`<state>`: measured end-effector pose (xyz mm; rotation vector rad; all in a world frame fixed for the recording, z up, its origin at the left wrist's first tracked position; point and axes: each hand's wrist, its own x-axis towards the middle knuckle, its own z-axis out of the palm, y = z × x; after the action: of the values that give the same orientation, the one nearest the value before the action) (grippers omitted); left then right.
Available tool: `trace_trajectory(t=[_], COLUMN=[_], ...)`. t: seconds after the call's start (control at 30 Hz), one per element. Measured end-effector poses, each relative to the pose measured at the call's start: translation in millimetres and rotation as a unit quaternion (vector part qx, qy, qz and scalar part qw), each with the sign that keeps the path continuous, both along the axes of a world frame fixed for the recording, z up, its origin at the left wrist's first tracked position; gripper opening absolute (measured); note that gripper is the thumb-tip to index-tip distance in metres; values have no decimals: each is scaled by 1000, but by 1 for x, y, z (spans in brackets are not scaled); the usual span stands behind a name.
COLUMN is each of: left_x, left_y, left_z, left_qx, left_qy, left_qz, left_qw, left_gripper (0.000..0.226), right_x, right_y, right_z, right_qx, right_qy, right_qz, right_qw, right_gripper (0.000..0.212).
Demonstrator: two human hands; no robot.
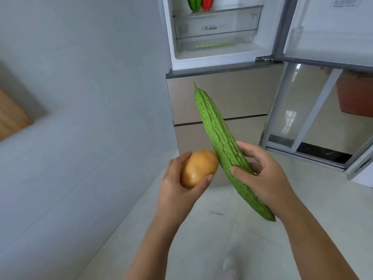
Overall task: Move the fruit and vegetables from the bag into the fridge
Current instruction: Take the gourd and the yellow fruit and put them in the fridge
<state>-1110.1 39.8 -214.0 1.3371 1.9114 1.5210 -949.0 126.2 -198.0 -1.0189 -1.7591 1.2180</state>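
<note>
My left hand [177, 184] grips a yellow-brown potato [198, 167] in front of me. A long green bitter gourd [220, 136] is held near its lower half by my right hand [262, 174], its pointed tip slanting up toward the fridge. The fridge [220, 61] stands ahead with its upper compartment open. A green pepper [194, 3] and a red pepper [207, 2] rest on its shelf above a clear drawer [216, 29]. The bag is out of view.
The open fridge door [327, 33] swings out at the upper right. A pale wall [84, 98] runs along the left, with a wooden surface [12, 116] at the far left. A sliding glass door frame [302, 118] stands at the right over a light tiled floor [222, 229].
</note>
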Motion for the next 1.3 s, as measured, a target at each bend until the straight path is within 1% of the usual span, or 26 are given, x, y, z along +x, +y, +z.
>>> trace_trajectory(t=[0.2, 0.3, 0.4, 0.6, 0.77, 0.87, 1.0, 1.17, 1.3], left_x=[-1, 2, -2, -20, -49, -72, -111, -157, -186], left_y=[125, 179, 219, 283, 340, 378, 438, 513, 562], left_z=[10, 21, 25, 30, 34, 40, 53, 86, 108], left_qx=[10, 14, 29, 29, 43, 46, 73, 112, 142], left_qy=[-5, 24, 28, 33, 38, 27, 31, 45, 61], left_qz=[-11, -22, -18, -12, -22, -32, -32, -47, -56], left_qw=[1000, 999, 999, 999, 998, 998, 996, 992, 986], left_gripper=[52, 55, 55, 52, 52, 51, 55, 57, 57], right_x=[8, 12, 10, -7, -34, -55, -82, -123, -146], right_y=[115, 167, 209, 274, 329, 366, 422, 493, 539], right_z=[14, 27, 35, 41, 45, 51, 65, 99, 123], right_qx=[22, 31, 40, 32, 65, 75, 131, 193, 226], right_qy=[-3, 0, 10, 8, -13, -10, -44, -90, -100], right_qz=[-19, -32, -37, -35, -31, -36, -54, -86, -96], right_qw=[1000, 999, 998, 999, 997, 997, 989, 973, 964], right_gripper=[54, 54, 53, 52, 54, 55, 56, 57, 56])
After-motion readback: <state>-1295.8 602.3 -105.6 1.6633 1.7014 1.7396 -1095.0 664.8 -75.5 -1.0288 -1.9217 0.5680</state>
